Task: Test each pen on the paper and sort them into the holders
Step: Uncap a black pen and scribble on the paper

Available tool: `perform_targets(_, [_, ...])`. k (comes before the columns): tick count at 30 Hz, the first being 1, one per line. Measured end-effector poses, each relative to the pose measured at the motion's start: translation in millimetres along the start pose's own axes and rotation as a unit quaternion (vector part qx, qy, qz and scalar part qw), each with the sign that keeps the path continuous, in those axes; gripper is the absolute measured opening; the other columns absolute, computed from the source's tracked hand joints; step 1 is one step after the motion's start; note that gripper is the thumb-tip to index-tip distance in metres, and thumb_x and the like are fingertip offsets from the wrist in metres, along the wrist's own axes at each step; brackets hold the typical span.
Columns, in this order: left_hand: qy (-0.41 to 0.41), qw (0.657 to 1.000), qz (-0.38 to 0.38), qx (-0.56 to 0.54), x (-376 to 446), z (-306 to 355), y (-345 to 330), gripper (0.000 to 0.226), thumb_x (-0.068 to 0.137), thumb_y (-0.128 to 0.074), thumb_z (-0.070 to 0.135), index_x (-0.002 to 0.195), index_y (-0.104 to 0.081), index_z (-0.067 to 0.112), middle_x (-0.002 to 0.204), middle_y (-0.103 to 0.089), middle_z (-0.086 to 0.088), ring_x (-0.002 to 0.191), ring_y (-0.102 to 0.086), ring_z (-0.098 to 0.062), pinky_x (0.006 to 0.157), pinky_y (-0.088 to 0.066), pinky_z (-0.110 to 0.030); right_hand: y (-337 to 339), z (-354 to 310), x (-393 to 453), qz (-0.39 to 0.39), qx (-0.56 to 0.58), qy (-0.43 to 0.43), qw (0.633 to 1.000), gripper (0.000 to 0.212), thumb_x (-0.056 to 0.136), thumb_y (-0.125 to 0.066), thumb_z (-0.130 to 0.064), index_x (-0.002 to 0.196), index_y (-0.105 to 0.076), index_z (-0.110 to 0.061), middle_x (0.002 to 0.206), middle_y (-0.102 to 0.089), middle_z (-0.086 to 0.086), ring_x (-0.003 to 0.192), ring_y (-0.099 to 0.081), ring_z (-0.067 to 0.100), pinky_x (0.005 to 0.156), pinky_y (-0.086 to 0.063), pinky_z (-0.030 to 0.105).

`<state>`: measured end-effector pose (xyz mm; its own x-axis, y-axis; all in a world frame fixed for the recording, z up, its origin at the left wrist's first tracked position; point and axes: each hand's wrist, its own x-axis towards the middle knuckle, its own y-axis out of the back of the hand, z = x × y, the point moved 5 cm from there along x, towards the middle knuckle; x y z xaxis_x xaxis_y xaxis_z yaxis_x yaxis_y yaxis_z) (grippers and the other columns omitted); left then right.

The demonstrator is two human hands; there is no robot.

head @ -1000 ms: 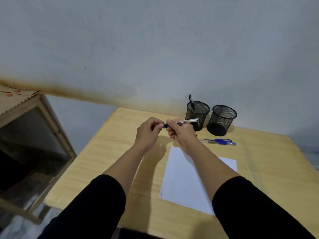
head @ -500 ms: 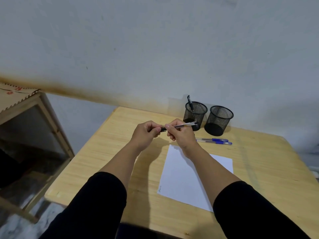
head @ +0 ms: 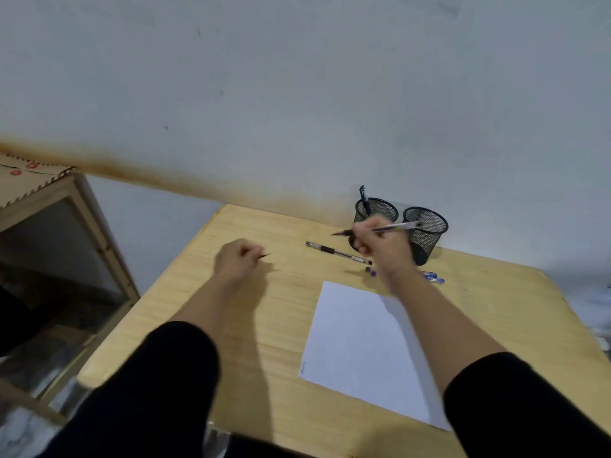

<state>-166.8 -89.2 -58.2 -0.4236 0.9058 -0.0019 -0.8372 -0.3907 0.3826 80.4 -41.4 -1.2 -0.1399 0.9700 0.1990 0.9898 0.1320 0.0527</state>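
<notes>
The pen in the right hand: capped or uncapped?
Uncapped: the pen shows a bare dark tip, and the left hand holds the cap.

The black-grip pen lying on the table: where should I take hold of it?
Likely pinch the pen on the table at its dark rubber grip, coming from above, fingers across the barrel. It lies flat and clear of the holders, left of the right hand.

A light wooden tabletop (head: 251, 325) fills the lower middle of the frame. Behind it rises a pale wall (head: 297, 77) with a brown stain (head: 165, 181) along its base. A glass-fronted wooden cabinet (head: 49, 252) stands at left.
</notes>
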Motion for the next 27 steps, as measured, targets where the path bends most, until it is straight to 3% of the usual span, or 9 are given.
perform_targets(3, [0.032, 0.997, 0.018, 0.074, -0.4, -22.2, 31.0, 0.011, 0.088, -0.059, 0.017, 0.092, -0.068, 0.012, 0.099, -0.068, -0.005, 0.096, -0.059, -0.021, 0.087, -0.045, -0.034, 39.3, -13.1, 12.7, 0.017, 0.036, -0.018, 0.999, 0.023, 0.089, -0.058, -0.005, 0.068, -0.054, -0.013, 0.048, -0.056, -0.004, 0.042, -0.045, 0.007, 0.044, -0.037, 0.016])
perform_targets(7, [-0.021, 0.998, 0.009, 0.053, -1.1, 1.2, 0.4, 0.011, 0.086, -0.061, 0.01, 0.094, -0.068, 0.01, 0.094, -0.067, -0.004, 0.088, -0.057, -0.014, 0.081, -0.041, -0.022, 8.4, 5.3, 6.7, -0.027, 0.066, -0.073, 0.995, 0.023, 0.091, -0.056, -0.008, 0.069, -0.051, -0.012, 0.048, -0.057, -0.004, 0.043, -0.046, 0.007, 0.047, -0.037, 0.018])
perform_targets(10, [-0.022, 0.998, 0.021, 0.049, 2.3, 0.4, -16.9, 0.013, 0.087, -0.056, 0.003, 0.095, -0.066, 0.006, 0.09, -0.063, -0.005, 0.074, -0.055, -0.006, 0.063, -0.038, -0.002, -4.4, 20.6, -3.7, -0.04, 0.096, -0.102, 0.989, 0.021, 0.091, -0.056, -0.008, 0.071, -0.052, -0.011, 0.049, -0.059, -0.003, 0.044, -0.048, 0.007, 0.046, -0.039, 0.017])
perform_targets(13, [-0.041, 0.995, 0.012, 0.089, 4.3, -6.1, -28.7, 0.019, 0.087, -0.05, -0.003, 0.096, -0.065, 0.005, 0.09, -0.064, -0.008, 0.076, -0.058, -0.012, 0.064, -0.043, -0.003, 0.3, 27.7, -10.4, -0.029, 0.106, -0.121, 0.987, 0.019, 0.091, -0.057, -0.01, 0.072, -0.054, -0.011, 0.052, -0.059, -0.001, 0.047, -0.049, 0.008, 0.05, -0.042, 0.017])
perform_targets(17, [-0.055, 0.994, 0.007, 0.098, 8.5, -9.5, -40.5, 0.022, 0.086, -0.049, -0.006, 0.098, -0.064, 0.005, 0.09, -0.063, -0.008, 0.078, -0.064, -0.018, 0.057, -0.038, 0.003, 10.7, 33.8, -14.8, -0.013, 0.101, -0.135, 0.986, 0.019, 0.09, -0.059, -0.012, 0.071, -0.058, -0.012, 0.055, -0.059, 0.001, 0.049, -0.05, 0.008, 0.051, -0.043, 0.017])
perform_targets(22, [-0.07, 0.987, 0.027, 0.14, 8.5, -3.9, -45.2, 0.023, 0.088, -0.051, 0.002, 0.107, -0.064, 0.008, 0.11, -0.064, -0.014, 0.079, -0.051, -0.008, 0.071, -0.035, -0.008, 25.1, 36.3, -19.3, -0.007, 0.086, -0.141, 0.986, 0.016, 0.09, -0.059, -0.013, 0.074, -0.06, -0.011, 0.06, -0.059, 0.004, 0.052, -0.05, 0.01, 0.053, -0.044, 0.019])
perform_targets(27, [-0.128, 0.987, 0.021, 0.095, -21.1, 17.3, -49.0, 0.026, 0.089, -0.047, -0.006, 0.11, -0.061, -0.001, 0.119, -0.056, -0.018, 0.068, -0.051, 0.011, 0.062, -0.035, 0.008, 20.9, 42.0, -31.8, -0.025, 0.115, -0.17, 0.978, 0.011, 0.091, -0.057, -0.013, 0.09, -0.066, -0.006, 0.067, -0.062, 0.009, 0.055, -0.053, 0.012, 0.048, -0.045, 0.016])
